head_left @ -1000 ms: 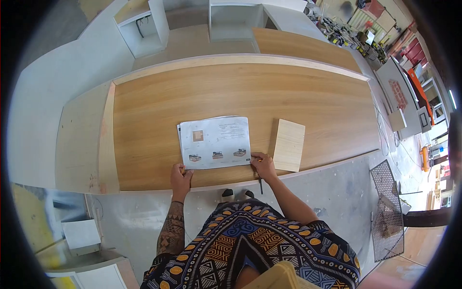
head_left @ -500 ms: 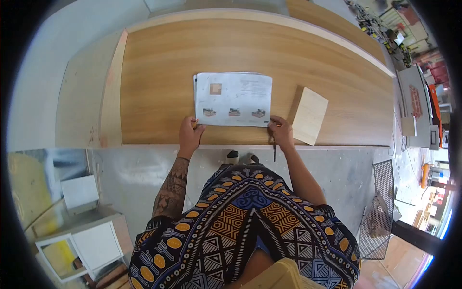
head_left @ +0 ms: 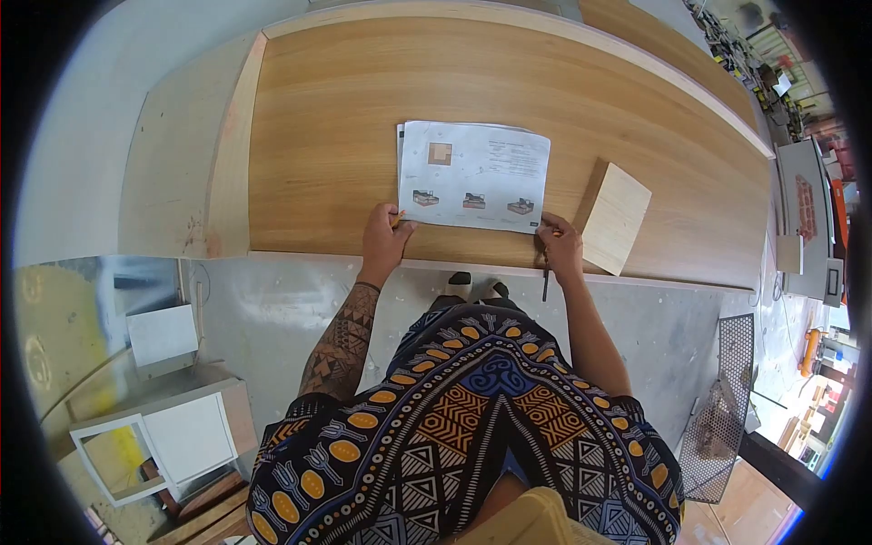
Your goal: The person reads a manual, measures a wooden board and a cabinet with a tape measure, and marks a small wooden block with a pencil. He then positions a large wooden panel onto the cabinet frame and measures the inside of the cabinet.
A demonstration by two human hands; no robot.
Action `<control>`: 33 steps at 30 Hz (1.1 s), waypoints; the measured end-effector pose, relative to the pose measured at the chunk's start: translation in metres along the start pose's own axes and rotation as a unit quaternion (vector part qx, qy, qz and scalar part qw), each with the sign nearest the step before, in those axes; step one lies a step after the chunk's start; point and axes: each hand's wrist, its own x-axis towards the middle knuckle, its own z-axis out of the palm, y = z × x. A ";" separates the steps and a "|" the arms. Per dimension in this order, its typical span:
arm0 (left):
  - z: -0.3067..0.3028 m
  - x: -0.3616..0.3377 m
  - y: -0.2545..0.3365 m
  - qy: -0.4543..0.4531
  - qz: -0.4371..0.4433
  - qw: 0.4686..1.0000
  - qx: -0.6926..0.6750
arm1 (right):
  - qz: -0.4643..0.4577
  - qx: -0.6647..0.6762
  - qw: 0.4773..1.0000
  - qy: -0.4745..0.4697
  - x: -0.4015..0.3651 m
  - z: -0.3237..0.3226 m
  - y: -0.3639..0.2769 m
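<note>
Several printed paper sheets (head_left: 474, 173) lie stacked on the brown wood-grain panel, the top one showing small pictures and text. At their lower left corner is my left hand (head_left: 385, 241), fingers closed around a short orange stick like a pencil (head_left: 397, 219). My right hand (head_left: 563, 247) touches the lower right corner, its fingers closed on a thin dark rod (head_left: 545, 283) that points down past the panel's front edge. A pale wooden block (head_left: 619, 218) lies just right of that hand, set at an angle.
The wood-grain panel (head_left: 345, 82) has a raised pale rim (head_left: 234, 154) on its left and far sides. A perforated metal sheet (head_left: 724, 400) leans at the lower right. White cabinet parts (head_left: 188, 436) stand on the floor at lower left. Tools (head_left: 740, 54) clutter the far right.
The camera view has shifted, so the panel, sheets and block appear farther right and slightly higher. Both hands stay at the sheets' lower corners with the same grips.
</note>
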 end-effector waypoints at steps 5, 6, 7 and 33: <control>0.000 0.000 0.000 -0.006 0.002 1.000 -0.012 | 0.022 0.009 1.000 0.009 0.002 0.002 0.001; 0.000 0.000 -0.001 0.003 0.021 1.000 0.004 | 0.022 0.010 1.000 0.010 0.003 0.003 0.004; 0.000 0.001 -0.001 0.013 0.039 0.999 0.019 | 0.011 0.007 1.000 0.012 0.004 0.004 0.008; -0.002 0.000 0.002 -0.010 0.015 1.000 0.004 | 0.046 0.015 0.999 0.002 0.006 0.003 0.005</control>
